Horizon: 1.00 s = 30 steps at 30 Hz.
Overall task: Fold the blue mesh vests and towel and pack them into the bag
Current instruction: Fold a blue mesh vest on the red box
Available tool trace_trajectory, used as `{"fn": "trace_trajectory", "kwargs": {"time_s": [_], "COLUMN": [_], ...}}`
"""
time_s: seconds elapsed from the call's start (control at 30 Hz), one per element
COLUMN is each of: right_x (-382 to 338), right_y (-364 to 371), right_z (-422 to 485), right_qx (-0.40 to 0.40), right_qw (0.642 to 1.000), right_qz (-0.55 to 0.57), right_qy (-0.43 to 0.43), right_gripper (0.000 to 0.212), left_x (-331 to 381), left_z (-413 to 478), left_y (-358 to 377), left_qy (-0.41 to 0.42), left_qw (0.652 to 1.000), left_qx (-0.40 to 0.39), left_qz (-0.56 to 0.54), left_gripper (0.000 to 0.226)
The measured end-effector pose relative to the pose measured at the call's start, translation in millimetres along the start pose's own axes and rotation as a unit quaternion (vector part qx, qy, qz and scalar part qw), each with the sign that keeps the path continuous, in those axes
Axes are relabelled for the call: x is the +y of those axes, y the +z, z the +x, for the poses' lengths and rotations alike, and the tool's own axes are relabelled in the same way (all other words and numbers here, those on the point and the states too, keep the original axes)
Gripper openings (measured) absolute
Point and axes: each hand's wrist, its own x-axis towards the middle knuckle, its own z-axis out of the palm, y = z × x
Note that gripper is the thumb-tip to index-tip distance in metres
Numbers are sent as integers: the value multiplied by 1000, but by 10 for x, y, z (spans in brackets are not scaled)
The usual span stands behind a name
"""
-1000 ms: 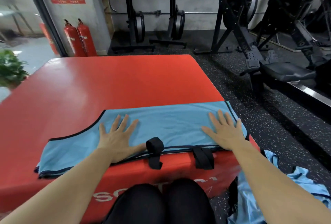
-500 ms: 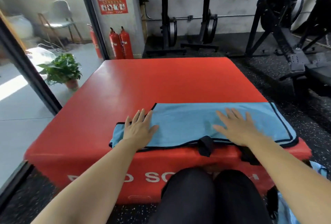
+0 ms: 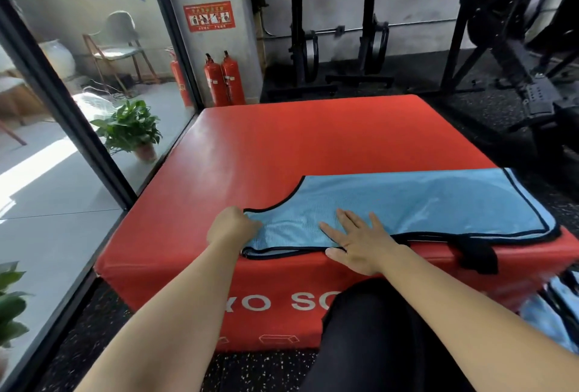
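vest (image 3: pixel 423 203): flat at the red box's (image 3: pixel 313 141) near edge.
left hand (image 3: pixel 232 229): curled on its left end, probably pinching; fingertips hidden.
right hand (image 3: pixel 360 244): spread, pressing vest.
fold: lift end over, align trims.

Open red mat (image 3: pixel 313 141) beyond vest (image 3: pixel 423 200)

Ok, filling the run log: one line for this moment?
left hand grips blue vest end | right hand flat on it | vest on red box
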Motion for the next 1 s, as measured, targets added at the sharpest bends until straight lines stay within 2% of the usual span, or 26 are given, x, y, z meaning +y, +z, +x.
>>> {"fn": "trace_trajectory", "kwargs": {"time_s": [0.13,0.23,0.37,0.43,0.47,0.5,0.6,0.67,0.73,0.8,0.87,0.93,1.0], "right_x": [-51,-153,-308,-311,-288,-251,-117,7,151,309,446,552,619], "right_y": [-10,10,-24,-164,-271,-384,-686,-752,-724,-643,-555,-464,-385], "right_z": [3,36,78,94,92,81,-40,-98,-157,-199,-245,-217,-120], "right_qx": [3,5,-16,-11,9,34,100,124,125,120,116,129,152], "right_qw": [1000,1000,997,985,967,934,785,725,691,679,686,693,713], "right_qz": [1,26,82,172,251,352,609,674,705,710,690,679,657], "right_qy": [5,9,6,20,30,46,59,70,101,146,198,206,191], "right_gripper": [62,64,68,62,54,46,35,39,43,41,36,34,45], "left_x": [-24,-9,12,139,254,390,876,1186,1443,1611,1698,1731,1709], "left_z": [88,147,189,157,121,67,-160,-343,-521,-660,-718,-676,-567], "left_y": [-14,-39,-184,-255,-267,-260,-117,33,171,250,292,334,377], "left_qy": [2,-14,3,33,56,82,155,164,145,111,93,96,83], "left_qw": [992,974,973,969,967,965,954,949,937,920,898,890,897], "left_qx": [-10,-2,40,53,49,37,-6,-52,-115,-197,-261,-262,-207], "left_qz": [-123,-227,-228,-237,-243,-247,-255,-265,-296,-319,-342,-359,-382], "left_gripper": [25,17,18,18,19,19,18,18,14,7,21,33,29]}}
